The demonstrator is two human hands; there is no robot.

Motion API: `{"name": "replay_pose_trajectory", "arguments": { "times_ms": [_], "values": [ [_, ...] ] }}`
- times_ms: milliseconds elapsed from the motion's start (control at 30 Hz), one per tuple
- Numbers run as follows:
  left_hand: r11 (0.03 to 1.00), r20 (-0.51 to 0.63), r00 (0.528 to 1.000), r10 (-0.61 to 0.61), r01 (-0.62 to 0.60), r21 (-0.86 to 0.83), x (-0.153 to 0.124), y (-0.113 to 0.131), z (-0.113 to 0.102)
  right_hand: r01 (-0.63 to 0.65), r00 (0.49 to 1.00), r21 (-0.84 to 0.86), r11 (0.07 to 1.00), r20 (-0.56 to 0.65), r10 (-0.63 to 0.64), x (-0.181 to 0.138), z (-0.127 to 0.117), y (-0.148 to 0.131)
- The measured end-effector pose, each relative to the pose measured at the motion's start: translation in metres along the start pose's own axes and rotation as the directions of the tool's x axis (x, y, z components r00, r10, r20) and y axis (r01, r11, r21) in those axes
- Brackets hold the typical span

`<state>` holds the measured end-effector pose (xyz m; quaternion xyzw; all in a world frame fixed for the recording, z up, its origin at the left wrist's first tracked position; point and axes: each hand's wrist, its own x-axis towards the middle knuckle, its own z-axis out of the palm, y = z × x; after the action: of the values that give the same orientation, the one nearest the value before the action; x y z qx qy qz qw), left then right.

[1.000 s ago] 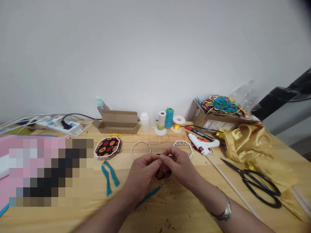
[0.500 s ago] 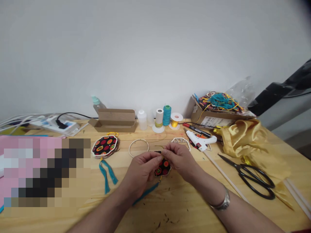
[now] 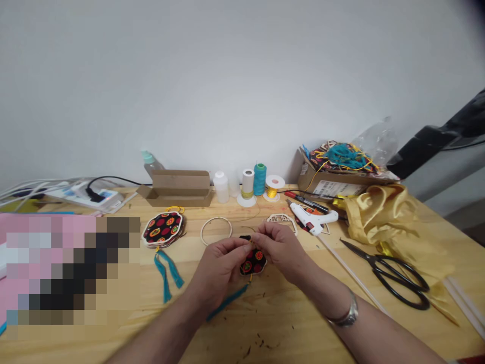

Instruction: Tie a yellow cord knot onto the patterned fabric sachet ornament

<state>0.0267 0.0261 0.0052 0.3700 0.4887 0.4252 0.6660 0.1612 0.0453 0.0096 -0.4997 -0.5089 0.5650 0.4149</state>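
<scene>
My left hand (image 3: 222, 268) and my right hand (image 3: 280, 250) meet over the middle of the wooden table (image 3: 295, 328). Both pinch the top of a small black fabric ornament (image 3: 253, 262) with red and orange dots. A teal tassel (image 3: 227, 302) trails from its lower end toward me. A thin yellow thread runs from the pinch. A finished ornament (image 3: 162, 228) of the same fabric, with a yellow loop and a teal tassel (image 3: 166, 275), lies to the left.
A wooden ring (image 3: 215, 231) and a carved wooden frame (image 3: 282, 220) lie just behind my hands. A white glue gun (image 3: 312, 219), black scissors (image 3: 396, 278), yellow cloth (image 3: 382, 215), thread spools (image 3: 259, 180), a cardboard box (image 3: 178, 188) and a box of scraps (image 3: 341, 169) stand around.
The view has shifted slightly, and the ornament now shows more between my hands. My fingers stay pinched on its top.
</scene>
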Motion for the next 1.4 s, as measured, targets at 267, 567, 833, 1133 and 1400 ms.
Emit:
{"name": "replay_pose_trajectory", "arguments": {
  "times_ms": [267,567,833,1133,1400],
  "values": [
    [0.999,0.021,1.000,-0.023,0.023,-0.027,0.0010,-0.0004,-0.0027,0.016,1.000,0.050,0.999,0.013,-0.017,0.0003,-0.0020,-0.0006],
    [0.999,0.037,0.998,-0.041,0.043,-0.030,0.0022,-0.0025,-0.0036,0.020,1.000,0.040,0.999,-0.004,-0.019,-0.0001,-0.0021,-0.0018],
    [0.999,0.011,0.999,-0.034,0.034,-0.021,0.0008,-0.0006,-0.0023,0.005,1.000,-0.010,1.000,0.018,-0.005,0.0002,-0.0028,-0.0017],
    [0.999,-0.009,1.000,-0.026,0.026,-0.030,0.0004,-0.0004,-0.0038,-0.045,0.994,-0.025,0.999,0.095,0.047,0.0005,-0.0057,-0.0046],
    [0.999,0.014,0.999,-0.033,0.034,-0.024,0.0008,-0.0022,-0.0052,0.016,0.995,-0.119,0.993,0.104,-0.004,0.0030,-0.0077,-0.0001]
  ]
}}
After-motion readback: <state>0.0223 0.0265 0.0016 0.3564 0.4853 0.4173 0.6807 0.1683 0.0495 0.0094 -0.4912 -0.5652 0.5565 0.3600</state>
